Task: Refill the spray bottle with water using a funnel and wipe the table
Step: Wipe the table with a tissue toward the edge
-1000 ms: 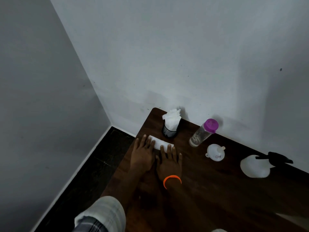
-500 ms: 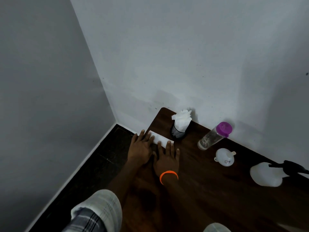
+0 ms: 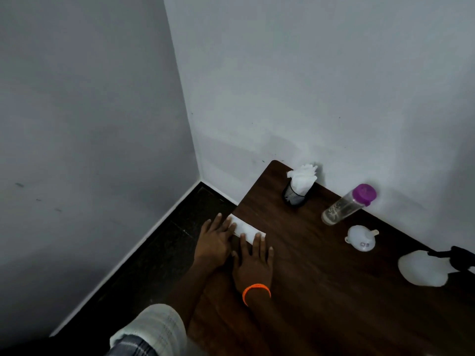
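A folded white tissue (image 3: 245,229) lies flat at the left edge of the dark wooden table (image 3: 321,291). My left hand (image 3: 214,242) and my right hand (image 3: 254,264), which wears an orange wristband, both press flat on it with fingers spread. To the right stand a clear water bottle (image 3: 345,205) with a purple cap and a small white funnel (image 3: 359,238). The white spray bottle (image 3: 424,268) with a black trigger head lies on its side at the far right.
A black mesh cup (image 3: 295,194) stuffed with white tissues stands near the table's back left corner. Grey walls border the table at the back. A dark floor (image 3: 159,253) drops away past the table's left edge.
Both hands have slid the tissue leftward to the table's left edge, away from the mesh cup. The view has shifted too.
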`<action>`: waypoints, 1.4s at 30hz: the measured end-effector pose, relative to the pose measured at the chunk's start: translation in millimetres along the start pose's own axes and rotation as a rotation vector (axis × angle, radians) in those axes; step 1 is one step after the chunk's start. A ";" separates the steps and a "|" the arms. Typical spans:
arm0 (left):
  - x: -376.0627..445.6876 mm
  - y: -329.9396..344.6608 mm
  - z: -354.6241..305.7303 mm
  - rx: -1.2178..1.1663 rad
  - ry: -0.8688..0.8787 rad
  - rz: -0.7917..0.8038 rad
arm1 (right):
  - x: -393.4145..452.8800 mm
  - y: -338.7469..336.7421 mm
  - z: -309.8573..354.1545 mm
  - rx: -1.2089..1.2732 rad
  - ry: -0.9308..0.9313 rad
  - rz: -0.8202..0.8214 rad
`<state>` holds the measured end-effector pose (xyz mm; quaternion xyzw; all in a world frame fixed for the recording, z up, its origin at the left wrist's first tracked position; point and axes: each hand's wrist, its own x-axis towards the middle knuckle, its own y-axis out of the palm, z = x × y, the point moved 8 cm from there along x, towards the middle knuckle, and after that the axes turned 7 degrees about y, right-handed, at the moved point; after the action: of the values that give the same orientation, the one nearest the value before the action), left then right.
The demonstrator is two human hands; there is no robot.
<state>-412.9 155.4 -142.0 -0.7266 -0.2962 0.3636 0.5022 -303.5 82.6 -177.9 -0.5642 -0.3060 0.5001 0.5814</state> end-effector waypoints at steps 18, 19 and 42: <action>-179.7 45.0 15.6 -0.136 -0.206 0.025 | -142.9 29.2 45.5 -0.020 -0.203 0.117; -188.4 45.8 16.3 -0.140 -0.225 0.024 | -149.1 30.4 47.9 -0.024 -0.214 0.125; -277.3 74.0 -31.5 -0.214 -0.298 0.002 | -245.5 37.4 16.2 -0.017 -0.342 0.174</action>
<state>-537.4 -105.1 -140.7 -0.7143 -0.4038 0.4339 0.3721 -404.0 -144.4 -159.8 -0.5001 -0.3547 0.6343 0.4708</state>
